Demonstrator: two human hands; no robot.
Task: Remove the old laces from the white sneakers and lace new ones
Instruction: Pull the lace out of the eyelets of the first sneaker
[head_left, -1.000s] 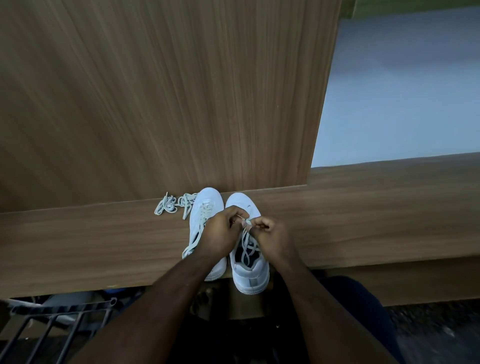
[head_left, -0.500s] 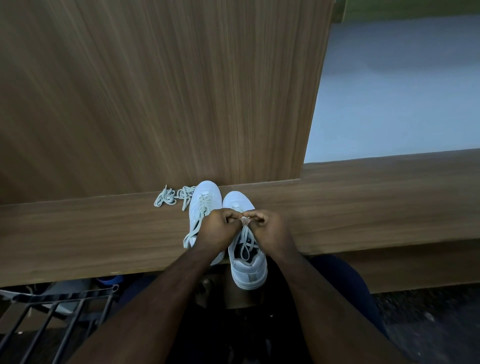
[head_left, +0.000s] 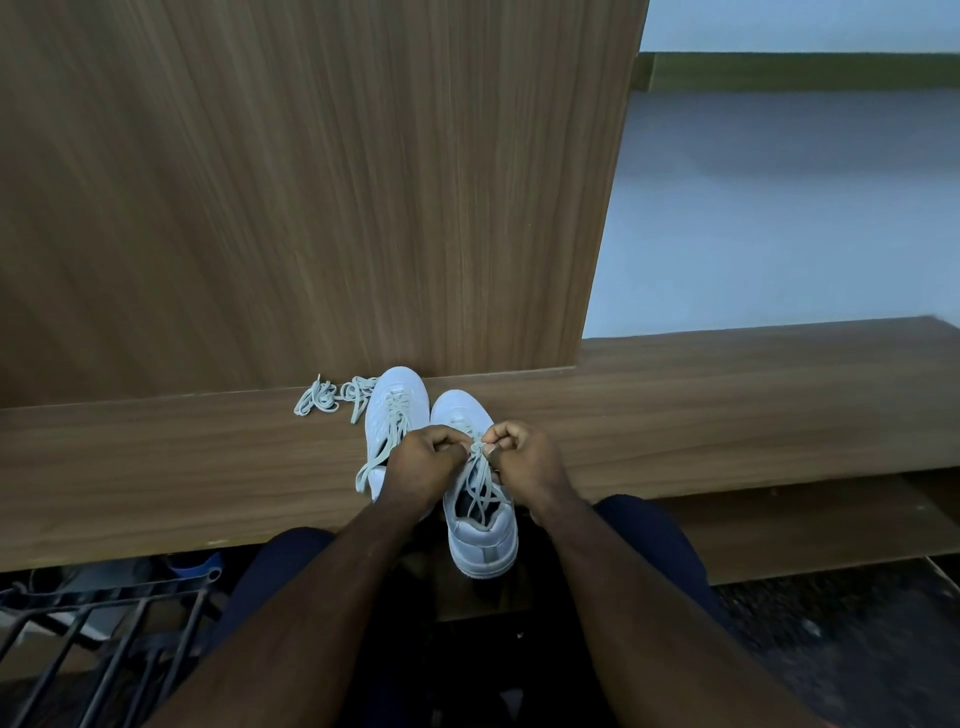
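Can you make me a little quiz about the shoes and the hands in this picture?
1. True or false: the left hand and right hand both pinch the lace of the right sneaker.
2. Where does the loose pile of laces lie? A) inside a sneaker B) on the wooden shelf, left of the left sneaker C) on the black rack
3. Fill in: the sneakers are ____ in colour.

Key: 1 true; 2 B; 3 white.

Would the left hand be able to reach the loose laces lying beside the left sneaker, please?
Probably yes: the loose laces lie uncovered on the shelf, but the left hand now pinches the right sneaker's lace.
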